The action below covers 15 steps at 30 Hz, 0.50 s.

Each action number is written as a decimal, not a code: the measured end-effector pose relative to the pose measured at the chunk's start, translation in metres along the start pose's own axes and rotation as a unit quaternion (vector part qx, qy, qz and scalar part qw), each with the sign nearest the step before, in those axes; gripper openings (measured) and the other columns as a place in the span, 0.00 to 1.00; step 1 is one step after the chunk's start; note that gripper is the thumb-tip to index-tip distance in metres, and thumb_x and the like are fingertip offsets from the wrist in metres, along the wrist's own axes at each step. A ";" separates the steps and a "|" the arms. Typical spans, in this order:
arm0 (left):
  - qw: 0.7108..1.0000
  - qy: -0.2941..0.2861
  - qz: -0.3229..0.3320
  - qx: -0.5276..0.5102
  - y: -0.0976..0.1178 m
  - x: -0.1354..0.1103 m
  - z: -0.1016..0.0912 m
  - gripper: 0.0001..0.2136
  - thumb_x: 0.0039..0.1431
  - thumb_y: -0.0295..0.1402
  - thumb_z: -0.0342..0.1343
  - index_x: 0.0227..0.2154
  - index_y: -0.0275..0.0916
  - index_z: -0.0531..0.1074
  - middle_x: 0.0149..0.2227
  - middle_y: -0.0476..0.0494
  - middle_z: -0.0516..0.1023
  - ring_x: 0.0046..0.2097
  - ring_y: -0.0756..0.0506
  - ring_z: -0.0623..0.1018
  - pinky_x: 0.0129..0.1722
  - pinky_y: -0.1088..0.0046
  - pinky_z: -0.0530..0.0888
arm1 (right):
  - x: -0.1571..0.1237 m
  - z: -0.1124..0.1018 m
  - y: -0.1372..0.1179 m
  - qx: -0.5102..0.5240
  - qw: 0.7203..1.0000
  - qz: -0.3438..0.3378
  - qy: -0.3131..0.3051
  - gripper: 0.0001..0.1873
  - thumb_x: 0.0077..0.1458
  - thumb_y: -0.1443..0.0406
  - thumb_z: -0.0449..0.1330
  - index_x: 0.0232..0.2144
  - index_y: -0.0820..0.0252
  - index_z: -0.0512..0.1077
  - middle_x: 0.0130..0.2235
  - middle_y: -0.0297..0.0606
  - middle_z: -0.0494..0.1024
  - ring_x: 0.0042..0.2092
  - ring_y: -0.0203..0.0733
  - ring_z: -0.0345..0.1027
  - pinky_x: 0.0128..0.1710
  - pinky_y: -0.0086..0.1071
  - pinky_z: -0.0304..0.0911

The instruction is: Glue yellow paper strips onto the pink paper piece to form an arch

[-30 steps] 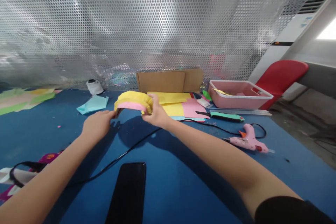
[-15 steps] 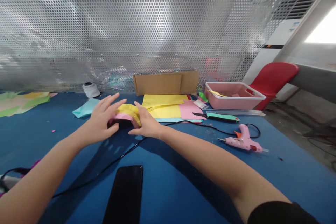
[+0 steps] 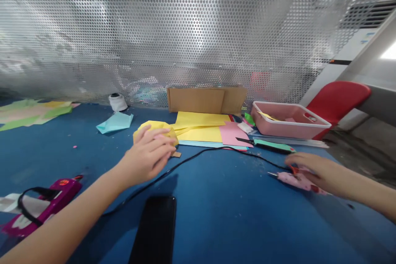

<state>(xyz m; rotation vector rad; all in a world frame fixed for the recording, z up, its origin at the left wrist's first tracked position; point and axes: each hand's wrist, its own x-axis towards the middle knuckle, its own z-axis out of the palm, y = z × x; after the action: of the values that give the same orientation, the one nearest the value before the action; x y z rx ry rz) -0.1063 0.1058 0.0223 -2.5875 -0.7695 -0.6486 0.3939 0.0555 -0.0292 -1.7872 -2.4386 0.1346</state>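
My left hand (image 3: 150,154) lies over a crinkled yellow paper piece (image 3: 140,128), its fingers stretched out across the front and the thumb side partly hidden. A small brown cardboard bit (image 3: 176,154) shows just right of those fingers. At the right, my right hand (image 3: 318,171) closes over the handle of a pink hot glue gun (image 3: 291,178). The gun lies on the blue table with its metal nozzle pointing left. Its black cord (image 3: 198,154) runs across the table and passes below my left hand.
Stacked coloured paper (image 3: 201,133), a green-handled utility knife (image 3: 274,146) and a pink basket (image 3: 287,128) stand behind. A black phone (image 3: 154,227) lies in front. At left are a purple device (image 3: 52,206), folded blue paper (image 3: 116,123) and a white-wrapped roll (image 3: 117,102).
My right hand has left the yellow paper piece and moved right onto the glue gun. My left hand has shifted over the paper's front. The view has turned slightly left.
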 end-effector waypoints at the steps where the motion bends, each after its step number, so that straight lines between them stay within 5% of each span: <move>1: 1.000 -0.002 0.022 -0.018 0.007 0.002 0.003 0.09 0.60 0.27 0.51 0.40 0.42 0.75 0.40 0.46 0.82 0.54 0.40 0.73 0.61 0.50 0.57 | -0.009 0.007 0.018 0.011 0.999 -0.024 -0.022 0.20 0.52 0.65 0.52 0.43 0.48 0.77 0.49 0.47 0.78 0.51 0.52 0.72 0.50 0.42 0.69; 5: 0.995 0.010 0.085 -0.044 0.026 0.008 0.023 0.15 0.61 0.21 0.46 0.45 0.38 0.73 0.33 0.46 0.81 0.39 0.47 0.77 0.49 0.64 0.71 | -0.020 0.019 0.048 0.023 0.997 -0.048 -0.060 0.22 0.51 0.59 0.56 0.49 0.50 0.76 0.55 0.51 0.73 0.58 0.58 0.65 0.58 0.49 0.61; 8: 0.995 0.028 0.075 -0.057 0.034 0.009 0.039 0.16 0.61 0.21 0.47 0.48 0.38 0.72 0.42 0.41 0.80 0.41 0.45 0.77 0.42 0.66 0.75 | -0.013 0.006 0.030 0.056 0.996 -0.030 -0.067 0.19 0.51 0.60 0.56 0.45 0.54 0.77 0.50 0.54 0.76 0.55 0.62 0.67 0.57 0.57 0.58; 10: 0.996 0.027 0.049 -0.067 0.036 0.006 0.047 0.14 0.61 0.24 0.49 0.48 0.38 0.72 0.47 0.38 0.78 0.45 0.43 0.77 0.44 0.64 0.75 | -0.009 -0.004 0.011 0.076 0.995 -0.027 -0.063 0.15 0.54 0.62 0.53 0.40 0.54 0.77 0.43 0.53 0.78 0.48 0.57 0.71 0.54 0.53 0.62; 15: 0.997 -0.030 0.014 -0.066 0.033 -0.005 0.056 0.15 0.62 0.28 0.49 0.49 0.39 0.73 0.52 0.38 0.77 0.54 0.39 0.74 0.54 0.56 0.72 | -0.009 -0.015 -0.025 0.163 0.986 0.024 -0.005 0.16 0.51 0.60 0.54 0.43 0.52 0.71 0.44 0.48 0.77 0.46 0.50 0.72 0.47 0.43 0.68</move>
<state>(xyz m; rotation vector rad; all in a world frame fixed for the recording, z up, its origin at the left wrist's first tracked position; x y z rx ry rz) -0.0721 0.1034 -0.0335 -2.7438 -0.7288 -0.6368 0.3750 0.0398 -0.0109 -1.7013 -2.2207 0.5155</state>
